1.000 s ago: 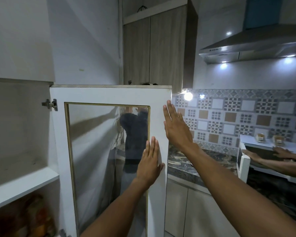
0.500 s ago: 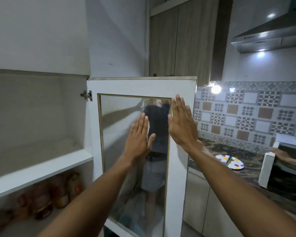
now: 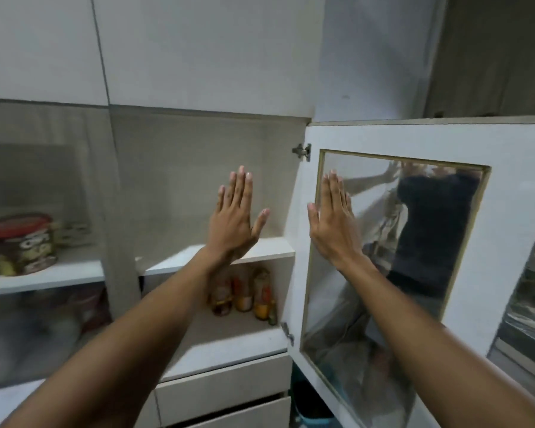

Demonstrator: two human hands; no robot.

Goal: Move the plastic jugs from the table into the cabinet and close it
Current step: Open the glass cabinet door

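The white cabinet (image 3: 260,248) stands open in front of me, its glass-paned door (image 3: 383,140) swung out to the right on two hinges. My right hand (image 3: 331,223) lies flat with fingers apart against the left edge of the door's glass. My left hand (image 3: 233,220) is raised flat and empty in front of the open compartment, touching nothing. On the lower shelf stand a few blurred orange and red bottles or jugs (image 3: 244,291). The upper shelf of that compartment is bare.
The left compartment holds a round tin with a red lid (image 3: 19,242) behind a closed glass door. White drawers (image 3: 226,387) sit under the open compartment. The door glass reflects a person. A second glass door (image 3: 525,304) shows at far right.
My view has swung left, bringing the open compartment to the middle. My left hand has come off the door glass and now hovers before the shelves; my right hand stays on the door.
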